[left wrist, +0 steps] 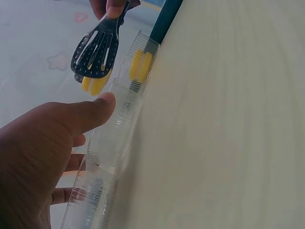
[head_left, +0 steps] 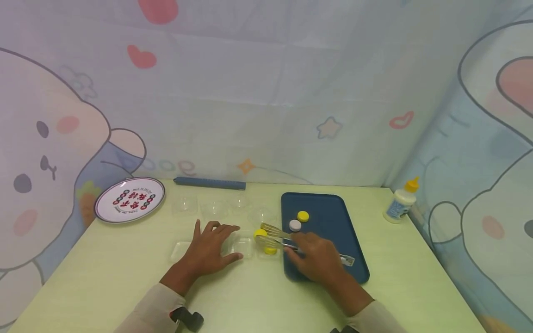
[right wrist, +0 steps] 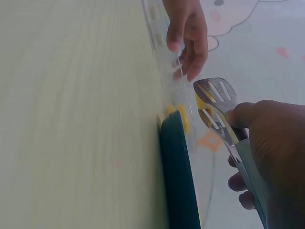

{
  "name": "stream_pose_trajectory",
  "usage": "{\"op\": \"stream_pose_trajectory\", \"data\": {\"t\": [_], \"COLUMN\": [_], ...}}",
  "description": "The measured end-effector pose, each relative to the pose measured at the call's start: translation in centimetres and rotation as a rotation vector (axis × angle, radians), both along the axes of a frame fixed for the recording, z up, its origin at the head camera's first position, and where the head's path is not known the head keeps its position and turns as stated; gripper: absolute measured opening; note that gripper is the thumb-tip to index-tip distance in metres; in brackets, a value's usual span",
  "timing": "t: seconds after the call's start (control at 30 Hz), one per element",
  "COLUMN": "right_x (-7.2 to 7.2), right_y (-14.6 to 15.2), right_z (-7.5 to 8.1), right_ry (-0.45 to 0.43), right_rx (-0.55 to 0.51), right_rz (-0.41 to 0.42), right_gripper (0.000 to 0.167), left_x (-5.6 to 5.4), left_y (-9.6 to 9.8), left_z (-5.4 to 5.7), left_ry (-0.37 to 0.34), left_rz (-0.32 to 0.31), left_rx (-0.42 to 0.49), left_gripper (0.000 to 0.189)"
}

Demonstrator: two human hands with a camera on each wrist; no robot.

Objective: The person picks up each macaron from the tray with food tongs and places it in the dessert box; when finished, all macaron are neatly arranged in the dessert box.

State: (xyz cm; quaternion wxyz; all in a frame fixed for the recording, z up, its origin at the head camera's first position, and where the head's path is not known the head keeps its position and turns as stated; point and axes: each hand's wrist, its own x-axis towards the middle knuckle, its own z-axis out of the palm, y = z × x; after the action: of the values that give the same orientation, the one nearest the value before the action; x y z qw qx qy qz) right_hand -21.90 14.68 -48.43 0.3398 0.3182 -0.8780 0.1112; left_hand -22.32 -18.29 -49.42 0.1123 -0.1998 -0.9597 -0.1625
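Note:
My right hand [head_left: 316,259] holds metal slotted tongs [right wrist: 217,90], whose ends grip a yellow macaron [head_left: 260,234] above a clear plastic box. Another yellow macaron [head_left: 270,250] sits inside that box, beside the tray's left edge. My left hand [head_left: 210,247] spreads its fingers and thumb around a neighbouring clear box [head_left: 242,248]; whether it touches the plastic I cannot tell. In the left wrist view, the thumb lies close to the row of joined boxes [left wrist: 107,143]. On the dark blue tray [head_left: 341,231] lie a yellow macaron [head_left: 303,216] and a pale one [head_left: 295,225].
Several clear domed lids [head_left: 214,209] stand behind the boxes. A printed plate [head_left: 130,200] leans at the back left, and a dark blue bar [head_left: 209,183] lies along the back edge. At the right edge stands a white bottle with a yellow nozzle [head_left: 400,203].

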Motion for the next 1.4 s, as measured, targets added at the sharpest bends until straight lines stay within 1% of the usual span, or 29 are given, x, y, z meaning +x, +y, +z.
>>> {"op": "stream_pose_trajectory", "data": {"t": [0.1, 0.2, 0.37, 0.5, 0.63, 0.93, 1.07, 1.23, 1.4], "right_x": [0.1, 0.3, 0.6, 0.6, 0.6, 0.6, 0.6, 0.4, 0.2], "right_y": [-0.9, -1.8, -3.0, -3.6, -4.3, -5.9, -6.4, -7.0, -7.3], "right_z": [0.0, 0.1, 0.4, 0.6, 1.1, 2.7, 3.4, 4.2, 4.8], "right_ry": [0.012, -0.002, -0.05, -0.049, -0.063, -0.154, -0.205, -0.291, -0.319], "right_rx": [0.002, 0.012, 0.036, 0.067, 0.113, 0.262, 0.289, 0.313, 0.345], "right_rz": [0.021, 0.023, 0.006, -0.011, -0.024, -0.083, -0.086, -0.102, -0.123], "right_gripper": [0.034, 0.032, 0.032, 0.033, 0.032, 0.025, 0.026, 0.025, 0.026], "left_x": [0.1, 0.1, 0.0, -0.1, -0.2, -0.3, -0.2, -0.1, -0.2], "left_y": [0.0, 0.0, -0.2, -0.2, -0.2, -0.1, 0.0, -0.1, 0.0], "left_z": [0.1, 0.1, 0.0, -0.2, -0.2, -0.1, -0.1, 0.0, 0.0], "left_ry": [-0.002, -0.012, -0.005, 0.007, 0.006, -0.002, -0.008, -0.015, -0.021], "left_rz": [-0.003, -0.001, -0.001, 0.004, 0.009, 0.003, 0.002, 0.004, 0.006], "left_rx": [0.004, 0.005, -0.002, -0.014, -0.013, -0.018, -0.012, -0.011, -0.013], "left_gripper": [0.071, 0.071, 0.072, 0.072, 0.073, 0.074, 0.076, 0.077, 0.079]}}
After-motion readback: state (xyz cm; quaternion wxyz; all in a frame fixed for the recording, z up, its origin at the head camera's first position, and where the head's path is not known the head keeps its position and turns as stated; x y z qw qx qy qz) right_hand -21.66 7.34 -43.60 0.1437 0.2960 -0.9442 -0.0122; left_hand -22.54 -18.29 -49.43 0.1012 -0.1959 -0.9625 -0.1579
